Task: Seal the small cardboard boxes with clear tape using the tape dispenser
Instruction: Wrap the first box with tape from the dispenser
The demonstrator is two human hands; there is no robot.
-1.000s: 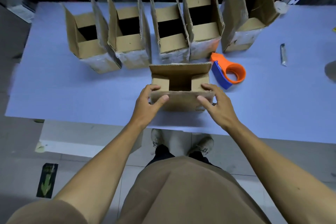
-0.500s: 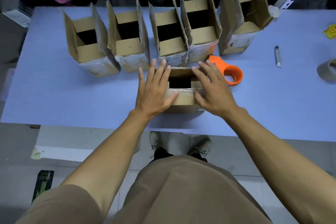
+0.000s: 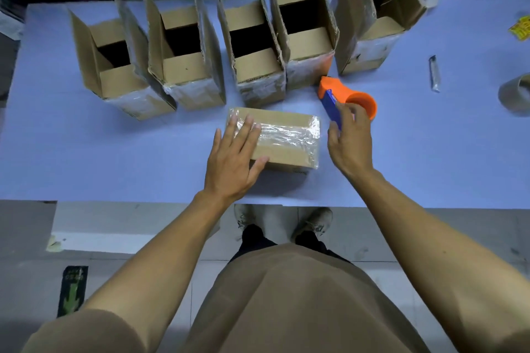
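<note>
Cardboard, flaps down under wrinkled clear tape, the closed box [image 3: 282, 139] lies on the blue tabletop [image 3: 86, 152] just in front of a row of open boxes [image 3: 200, 54]. The left hand [image 3: 233, 157] lies flat and spread on the box's left end, gripping nothing. To the box's right, the right hand [image 3: 351, 137] hangs loosely curled over the orange tape dispenser [image 3: 347, 97], hiding its near part; actual contact cannot be told.

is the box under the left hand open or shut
Shut: the box has its flaps folded flat, the left hand pressing on them.
</note>
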